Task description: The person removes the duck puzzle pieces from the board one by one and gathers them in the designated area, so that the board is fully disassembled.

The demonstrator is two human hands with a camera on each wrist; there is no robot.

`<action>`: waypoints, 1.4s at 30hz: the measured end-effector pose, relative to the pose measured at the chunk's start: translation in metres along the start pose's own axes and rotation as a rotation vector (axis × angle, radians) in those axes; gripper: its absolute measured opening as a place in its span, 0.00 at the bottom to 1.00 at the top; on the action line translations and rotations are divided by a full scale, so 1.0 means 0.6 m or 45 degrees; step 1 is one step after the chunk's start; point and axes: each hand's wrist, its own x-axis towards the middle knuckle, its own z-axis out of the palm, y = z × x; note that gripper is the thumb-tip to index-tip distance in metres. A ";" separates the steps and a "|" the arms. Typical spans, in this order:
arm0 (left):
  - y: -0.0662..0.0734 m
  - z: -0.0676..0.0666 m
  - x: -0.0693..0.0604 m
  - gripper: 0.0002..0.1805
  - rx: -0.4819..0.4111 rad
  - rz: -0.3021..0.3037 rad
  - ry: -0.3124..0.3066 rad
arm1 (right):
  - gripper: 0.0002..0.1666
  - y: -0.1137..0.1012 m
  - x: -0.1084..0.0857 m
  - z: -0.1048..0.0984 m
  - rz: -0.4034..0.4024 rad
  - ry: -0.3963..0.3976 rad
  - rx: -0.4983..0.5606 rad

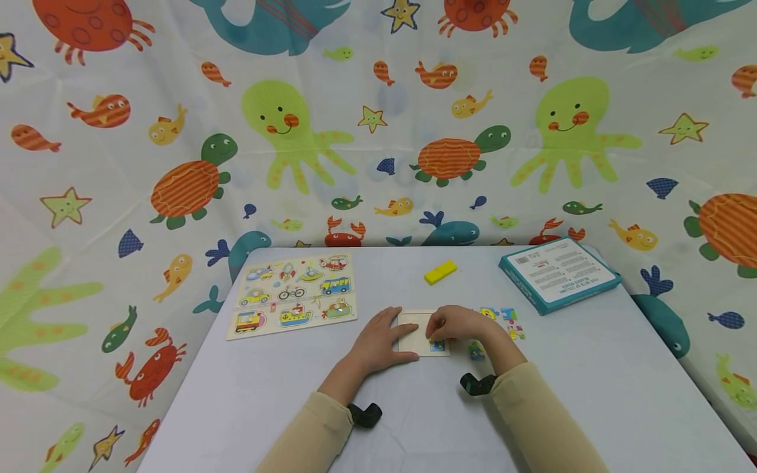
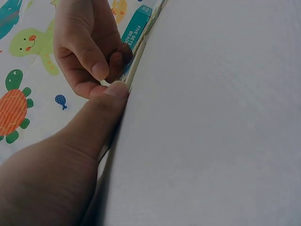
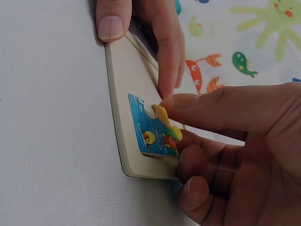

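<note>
A pale wooden puzzle board [image 1: 414, 343] lies on the table before me. My left hand [image 1: 378, 341] rests on its left side with spread fingers, the thumb [image 3: 111, 27] pressing the near edge. Over the board's right part, my right hand [image 1: 458, 323] pinches a puzzle piece [image 3: 153, 129] by its yellow edge. The piece shows blue water and a duck and sits at one corner of the board, slightly raised in the right wrist view. Other loose puzzle pieces [image 1: 476, 351] lie to the right, partly hidden by the right hand and arm.
A vehicle picture board [image 1: 292, 292] lies at the back left. A yellow block [image 1: 440, 272] is behind the puzzle board, and a teal box [image 1: 560, 272] stands at the back right. Sea-animal cloth hangs behind the white table [image 1: 266, 394].
</note>
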 end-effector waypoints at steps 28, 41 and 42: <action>0.005 -0.008 -0.002 0.39 -0.018 -0.003 -0.011 | 0.06 0.019 -0.039 -0.043 -0.114 0.044 0.070; 0.006 -0.007 -0.002 0.38 -0.028 -0.014 -0.017 | 0.09 0.078 -0.112 -0.085 -0.030 0.177 0.194; 0.006 -0.007 -0.001 0.38 -0.027 -0.016 -0.022 | 0.08 0.084 -0.119 -0.088 -0.029 0.186 0.199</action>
